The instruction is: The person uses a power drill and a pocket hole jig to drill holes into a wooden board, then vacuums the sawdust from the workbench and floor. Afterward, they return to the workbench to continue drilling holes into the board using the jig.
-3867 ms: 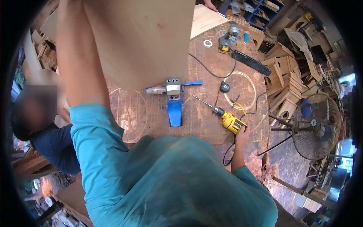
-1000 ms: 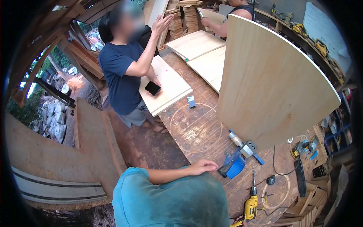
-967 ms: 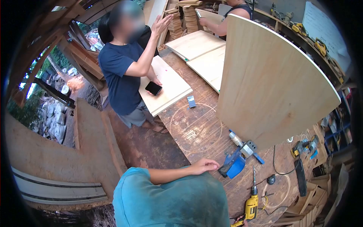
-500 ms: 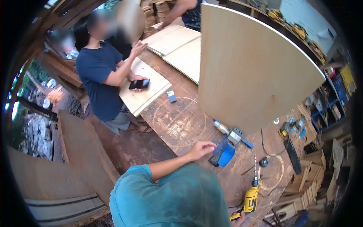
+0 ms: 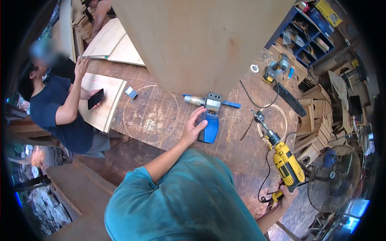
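My left hand reaches over the workbench with fingers apart, its fingertips at the blue clamp jig. The jig holds a large plywood panel upright on its edge. My right hand grips the handle of a yellow corded drill at the bench's right edge. The drill's bit points toward the jig, above the bench top.
The worn wooden workbench has circles scored into it. A person in a dark blue shirt holds a phone by a plywood sheet at the left. A circular saw, tape measure and cables lie right. A floor fan stands lower right.
My view has swung right and down toward the bench. My left hand has moved forward from the bench edge to the blue jig. The drill has risen off the bench in my right hand.
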Tool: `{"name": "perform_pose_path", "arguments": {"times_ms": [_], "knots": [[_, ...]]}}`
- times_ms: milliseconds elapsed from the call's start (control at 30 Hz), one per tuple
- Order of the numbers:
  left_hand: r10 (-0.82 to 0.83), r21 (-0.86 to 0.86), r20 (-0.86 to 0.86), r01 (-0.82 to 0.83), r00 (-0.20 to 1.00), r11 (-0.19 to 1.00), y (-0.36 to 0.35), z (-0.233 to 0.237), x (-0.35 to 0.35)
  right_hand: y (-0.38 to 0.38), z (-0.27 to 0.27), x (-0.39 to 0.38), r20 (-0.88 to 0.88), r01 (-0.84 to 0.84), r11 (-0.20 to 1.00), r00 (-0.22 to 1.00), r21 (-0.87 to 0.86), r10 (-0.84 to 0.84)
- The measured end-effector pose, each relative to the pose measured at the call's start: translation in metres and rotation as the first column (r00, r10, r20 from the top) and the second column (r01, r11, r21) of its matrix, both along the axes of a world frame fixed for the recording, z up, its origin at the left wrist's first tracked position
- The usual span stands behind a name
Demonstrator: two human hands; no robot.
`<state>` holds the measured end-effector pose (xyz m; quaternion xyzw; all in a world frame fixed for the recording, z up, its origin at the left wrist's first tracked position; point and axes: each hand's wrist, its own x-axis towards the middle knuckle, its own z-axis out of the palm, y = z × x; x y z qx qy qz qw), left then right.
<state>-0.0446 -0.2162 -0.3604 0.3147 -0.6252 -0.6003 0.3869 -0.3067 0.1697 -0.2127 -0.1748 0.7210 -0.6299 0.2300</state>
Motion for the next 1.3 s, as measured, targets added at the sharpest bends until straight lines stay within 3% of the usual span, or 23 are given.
{"name": "perform_pose_path", "arguments": {"times_ms": [67,133,167,233,367,433,533,700,933,1233,1300], "knots": [[-0.037,-0.013,0.011,0.037,0.999,0.999,-0.001,0.008,-0.003,0.001,0.001,-0.011,-0.073,0.007,0.999,0.997,0.040,-0.004],[-0.135,-0.183,0.040,0.141,0.990,0.973,-0.003,0.000,-0.007,0.000,0.008,-0.021,-0.139,-0.059,0.981,0.987,0.185,0.085],[-0.142,-0.178,0.041,0.147,0.989,0.973,-0.004,0.000,-0.008,-0.022,0.036,-0.009,-0.172,-0.067,0.969,0.979,0.239,0.110],[-0.189,-0.328,0.121,0.219,0.975,0.919,-0.008,0.002,-0.010,-0.051,0.061,-0.001,-0.211,-0.058,0.973,0.972,0.224,0.106],[-0.295,-0.277,0.230,0.353,0.927,0.894,-0.040,0.021,-0.018,-0.067,0.084,-0.017,-0.278,-0.095,0.931,0.939,0.352,0.201],[-0.327,-0.407,0.336,0.450,0.883,0.795,-0.046,0.029,-0.029,-0.086,0.104,-0.017,-0.315,-0.125,0.909,0.912,0.398,0.264],[-0.458,-0.347,0.208,0.503,0.864,0.792,-0.049,0.013,-0.041,-0.099,0.122,-0.021,-0.359,-0.140,0.886,0.878,0.442,0.318],[-0.446,-0.360,0.153,0.470,0.882,0.806,-0.048,0.010,-0.044,-0.110,0.133,-0.028,-0.405,-0.136,0.858,0.837,0.496,0.368],[-0.423,-0.301,0.177,0.458,0.889,0.836,-0.022,0.013,-0.043,-0.129,0.145,-0.025,-0.337,-0.164,0.821,0.855,0.546,0.395],[-0.376,-0.309,0.090,0.385,0.922,0.870,-0.009,0.007,-0.045,-0.162,0.158,-0.008,-0.468,-0.178,0.801,0.731,0.572,0.497],[-0.372,-0.299,0.051,0.369,0.927,0.880,-0.010,-0.003,-0.045,-0.173,0.164,-0.003,-0.513,-0.223,0.754,0.611,0.618,0.602]]}}
